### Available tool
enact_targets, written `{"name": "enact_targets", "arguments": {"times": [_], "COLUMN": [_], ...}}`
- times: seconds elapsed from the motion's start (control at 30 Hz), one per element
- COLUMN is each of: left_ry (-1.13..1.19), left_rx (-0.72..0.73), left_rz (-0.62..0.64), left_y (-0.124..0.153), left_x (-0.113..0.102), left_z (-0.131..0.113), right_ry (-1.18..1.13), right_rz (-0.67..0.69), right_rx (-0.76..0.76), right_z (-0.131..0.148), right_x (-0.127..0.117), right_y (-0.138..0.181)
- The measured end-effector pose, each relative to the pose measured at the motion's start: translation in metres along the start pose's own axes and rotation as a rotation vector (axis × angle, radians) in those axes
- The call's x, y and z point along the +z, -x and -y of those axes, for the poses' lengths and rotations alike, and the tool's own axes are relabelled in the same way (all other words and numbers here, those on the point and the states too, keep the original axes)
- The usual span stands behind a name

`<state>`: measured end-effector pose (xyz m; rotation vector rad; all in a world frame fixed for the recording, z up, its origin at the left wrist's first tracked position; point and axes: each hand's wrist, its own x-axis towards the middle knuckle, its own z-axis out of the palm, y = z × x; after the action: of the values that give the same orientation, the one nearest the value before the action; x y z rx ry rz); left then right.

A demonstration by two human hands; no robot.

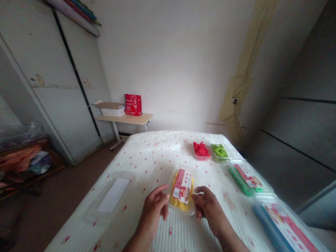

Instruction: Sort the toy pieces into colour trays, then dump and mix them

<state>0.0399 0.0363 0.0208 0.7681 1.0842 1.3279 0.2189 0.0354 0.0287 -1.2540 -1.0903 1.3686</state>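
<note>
In the middle of the table, a clear plastic box with yellow pieces inside carries a red and white label on its lid. My left hand grips the box's left edge between thumb and fingers. On the opposite edge, my right hand pinches the side of the same box. To the left lies a clear plastic lid with a white label, flat on the tablecloth.
Open boxes of red pieces and light green pieces stand at the back right. Along the right edge are a labelled green box and a labelled blue box. A side table holds a red bag.
</note>
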Motion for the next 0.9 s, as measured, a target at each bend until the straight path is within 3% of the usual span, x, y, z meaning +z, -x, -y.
{"name": "enact_targets", "arguments": {"times": [0.33, 0.53, 0.67, 0.83, 0.9], "left_ry": [0.149, 0.025, -0.153, -0.348, -0.331], "left_rx": [-0.135, -0.15, -0.177, 0.0, 0.034], "left_rz": [0.031, 0.14, 0.22, 0.048, 0.045], "left_y": [0.001, 0.01, -0.001, -0.036, -0.051], "left_x": [-0.003, -0.008, -0.013, 0.0, 0.01], "left_z": [0.006, 0.001, -0.014, -0.028, -0.027], "right_ry": [-0.183, -0.136, -0.11, -0.089, -0.085], "right_rz": [0.006, 0.017, 0.003, 0.022, 0.026], "right_rx": [0.052, 0.105, 0.129, 0.129, 0.126], "right_z": [-0.002, 0.006, 0.008, 0.005, 0.002], "right_x": [0.0, -0.003, -0.003, -0.005, -0.006], "right_y": [-0.01, -0.014, -0.015, -0.018, -0.019]}}
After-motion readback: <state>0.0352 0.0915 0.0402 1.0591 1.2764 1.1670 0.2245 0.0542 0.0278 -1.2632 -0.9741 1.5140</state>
